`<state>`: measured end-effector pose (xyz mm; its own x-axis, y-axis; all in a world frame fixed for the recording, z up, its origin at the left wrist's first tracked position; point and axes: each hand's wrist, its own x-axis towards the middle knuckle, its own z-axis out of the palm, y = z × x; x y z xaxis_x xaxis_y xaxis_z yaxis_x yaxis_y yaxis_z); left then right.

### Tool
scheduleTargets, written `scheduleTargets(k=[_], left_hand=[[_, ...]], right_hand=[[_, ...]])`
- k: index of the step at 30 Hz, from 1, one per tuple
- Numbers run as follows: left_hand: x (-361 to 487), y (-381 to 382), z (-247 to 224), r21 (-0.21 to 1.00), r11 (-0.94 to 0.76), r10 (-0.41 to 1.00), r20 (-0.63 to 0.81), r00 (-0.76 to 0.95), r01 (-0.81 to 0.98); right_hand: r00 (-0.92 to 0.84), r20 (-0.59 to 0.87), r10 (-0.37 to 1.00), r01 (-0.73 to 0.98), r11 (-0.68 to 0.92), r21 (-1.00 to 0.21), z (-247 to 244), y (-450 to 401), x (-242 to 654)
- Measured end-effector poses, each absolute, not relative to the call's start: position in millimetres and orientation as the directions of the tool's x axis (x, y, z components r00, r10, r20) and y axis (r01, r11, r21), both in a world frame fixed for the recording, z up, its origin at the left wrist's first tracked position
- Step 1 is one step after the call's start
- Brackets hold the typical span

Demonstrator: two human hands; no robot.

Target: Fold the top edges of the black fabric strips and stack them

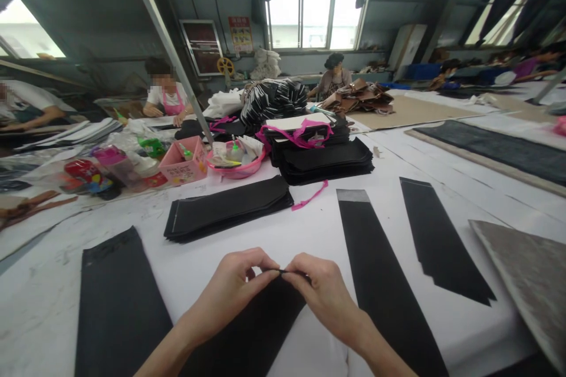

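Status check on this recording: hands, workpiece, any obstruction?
Left hand and right hand pinching black piece at its far edge. Nothing seen blocking them; black stack lies beyond, untouched.

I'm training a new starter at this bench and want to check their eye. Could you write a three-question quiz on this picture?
1. What are the left hand and right hand pinching?
2. True or false: in this view, the pink box sits to the left of the round pink basket.
3. Fill in the blank: the long black panel just right of the right hand has a ____ band across its far end.

Key:
1. The far edge of a black panel lying between the forearms.
2. True.
3. Grey.
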<state>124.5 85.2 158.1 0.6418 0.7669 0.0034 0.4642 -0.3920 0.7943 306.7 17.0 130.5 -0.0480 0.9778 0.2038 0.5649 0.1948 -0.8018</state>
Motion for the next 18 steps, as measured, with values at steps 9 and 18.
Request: scheduleTargets(k=[9, 18], left_hand=[[121.0, 83.6, 152.3, 0.923, -0.202, 0.708, -0.094, 0.700, 0.328], [118.1, 86.1, 148.2, 0.911, -0.172, 0.700, -0.154, 0.697, 0.374]], right_hand=[[-0.075, 0.141, 0.987, 0.510, 0.160, -0.845, 129.3, 12.7, 311.3], [-0.044, 0.086, 0.995, 0.488, 0.096, -0.867, 125.0, 11.6, 311.2]])
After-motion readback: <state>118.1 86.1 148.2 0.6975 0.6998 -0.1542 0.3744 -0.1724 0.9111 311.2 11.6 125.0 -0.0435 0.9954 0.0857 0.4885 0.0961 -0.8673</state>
